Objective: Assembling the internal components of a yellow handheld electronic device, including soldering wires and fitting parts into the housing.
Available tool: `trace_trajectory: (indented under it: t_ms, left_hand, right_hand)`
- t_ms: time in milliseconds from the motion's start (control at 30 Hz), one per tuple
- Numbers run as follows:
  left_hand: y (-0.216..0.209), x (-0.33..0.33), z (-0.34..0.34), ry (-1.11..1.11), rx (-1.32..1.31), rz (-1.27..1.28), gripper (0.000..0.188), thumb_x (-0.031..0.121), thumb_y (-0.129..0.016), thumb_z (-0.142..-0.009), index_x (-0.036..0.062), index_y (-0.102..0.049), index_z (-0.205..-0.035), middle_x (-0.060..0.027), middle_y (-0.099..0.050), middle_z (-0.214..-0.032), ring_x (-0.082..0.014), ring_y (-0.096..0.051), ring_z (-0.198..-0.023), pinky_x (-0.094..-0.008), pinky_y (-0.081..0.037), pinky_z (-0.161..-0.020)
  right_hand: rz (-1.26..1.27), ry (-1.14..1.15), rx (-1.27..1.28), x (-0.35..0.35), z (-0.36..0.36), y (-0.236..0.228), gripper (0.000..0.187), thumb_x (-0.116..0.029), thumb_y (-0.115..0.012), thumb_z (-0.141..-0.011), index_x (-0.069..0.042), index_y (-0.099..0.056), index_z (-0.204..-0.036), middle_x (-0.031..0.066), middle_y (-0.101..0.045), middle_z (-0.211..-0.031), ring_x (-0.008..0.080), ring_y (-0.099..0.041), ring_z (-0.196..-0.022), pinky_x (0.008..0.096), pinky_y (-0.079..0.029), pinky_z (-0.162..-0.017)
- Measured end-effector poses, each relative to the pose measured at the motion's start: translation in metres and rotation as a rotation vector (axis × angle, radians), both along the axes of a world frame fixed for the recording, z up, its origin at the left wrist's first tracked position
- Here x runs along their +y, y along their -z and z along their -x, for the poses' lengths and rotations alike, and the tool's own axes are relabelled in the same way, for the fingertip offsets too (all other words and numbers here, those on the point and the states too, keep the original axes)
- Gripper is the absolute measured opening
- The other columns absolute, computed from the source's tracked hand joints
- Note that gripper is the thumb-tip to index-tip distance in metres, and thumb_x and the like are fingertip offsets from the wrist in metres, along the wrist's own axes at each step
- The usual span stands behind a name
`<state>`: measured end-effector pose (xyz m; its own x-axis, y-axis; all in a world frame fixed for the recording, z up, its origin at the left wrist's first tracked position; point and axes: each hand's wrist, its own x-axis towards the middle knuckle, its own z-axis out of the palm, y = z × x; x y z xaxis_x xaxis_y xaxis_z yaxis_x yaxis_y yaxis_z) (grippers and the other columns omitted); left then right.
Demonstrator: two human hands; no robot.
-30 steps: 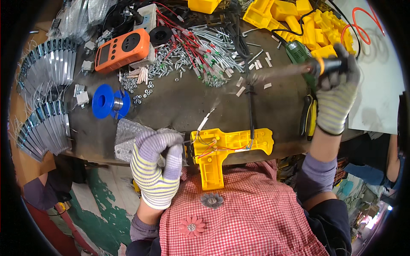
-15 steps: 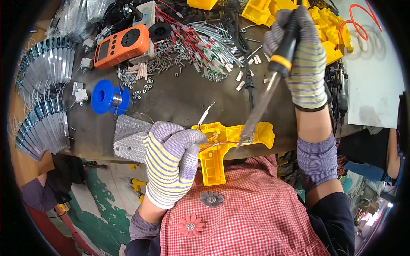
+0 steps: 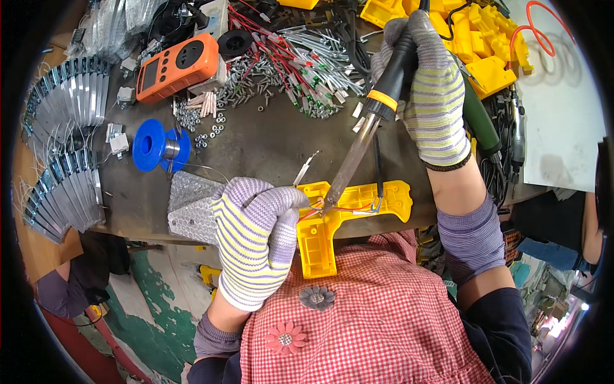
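In my right hand (image 3: 430,83) is a soldering iron (image 3: 358,144), gripped by its black handle with the yellow-orange ring. Its long metal barrel slants down to the left, and the tip is at the wires inside a yellow plastic tool housing half (image 3: 318,253). Thin red wires (image 3: 348,209) run along the housing. My left hand (image 3: 259,221) is closed in a pinch at the housing's left edge; what its fingertips hold is hidden. Just beyond those fingers a small white piece with a bare wire end (image 3: 306,169) sticks up. Both hands wear striped knit gloves.
A blue solder spool (image 3: 150,146) and bubble wrap (image 3: 192,208) lie left of the housing. Behind are an orange meter (image 3: 179,67), loose screws and red-wired parts. Yellow housings (image 3: 489,73) and a green cylindrical tool (image 3: 480,118) are at right; fanned metal strips (image 3: 67,185) at far left.
My right hand has moved left and slightly down, bringing the soldering iron's tip from the housing's right part to the wires near my left fingers. My left hand has stayed nearly still.
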<state>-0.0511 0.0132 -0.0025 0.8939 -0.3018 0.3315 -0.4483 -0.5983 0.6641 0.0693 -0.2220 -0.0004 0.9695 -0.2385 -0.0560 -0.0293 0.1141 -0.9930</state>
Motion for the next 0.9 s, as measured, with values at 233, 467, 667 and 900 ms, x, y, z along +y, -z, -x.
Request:
trace_trajectory:
  t_ms: [233,467,667,900]
  left_hand:
    - [0.007,0.001,-0.002,0.002,-0.085,-0.022,0.017,0.007,-0.070,-0.080,0.0082,-0.071,-0.096,-0.0101,-0.062,-0.086,-0.0301,-0.057,-0.077,-0.0423,-0.046,-0.069]
    - [-0.002,0.001,-0.002,-0.053,-0.051,0.011,0.013,0.001,-0.065,-0.084,0.0064,-0.069,-0.096,-0.0096,-0.064,-0.089,-0.0291,-0.059,-0.082,-0.0389,-0.047,-0.075]
    - [0.001,0.022,-0.022,-0.311,-0.313,-0.103,0.017,-0.001,-0.066,-0.084,0.0060,-0.069,-0.099,-0.0095,-0.071,-0.091,-0.0299,-0.065,-0.081,-0.0388,-0.052,-0.076]
    - [0.031,0.040,-0.039,-0.321,-0.216,-0.203,0.012,-0.002,-0.062,-0.089,0.0019,-0.069,-0.098,-0.0146,-0.070,-0.096,-0.0300,-0.067,-0.088,-0.0377,-0.053,-0.082]
  right_hand:
    - [-0.205,-0.036,-0.089,-0.008,-0.002,0.007,0.035,-0.041,-0.066,-0.096,-0.006,-0.065,-0.099,0.0037,-0.062,-0.079,0.0134,-0.060,-0.060,0.0258,-0.050,-0.054]
    - [-0.051,0.026,-0.020,-0.003,-0.001,0.004,0.041,-0.050,-0.053,-0.097,-0.014,-0.069,-0.090,-0.0009,-0.058,-0.069,0.0051,-0.054,-0.056,0.0210,-0.040,-0.050]
    - [-0.288,0.067,-0.078,-0.027,-0.007,0.002,0.034,-0.041,-0.061,-0.097,-0.008,-0.069,-0.094,0.0018,-0.066,-0.078,0.0087,-0.061,-0.062,0.0226,-0.048,-0.055]
    - [-0.376,0.178,-0.113,-0.022,-0.006,-0.016,0.032,-0.042,-0.063,-0.097,-0.010,-0.062,-0.096,0.0013,-0.053,-0.066,0.0134,-0.051,-0.056,0.0278,-0.042,-0.052]
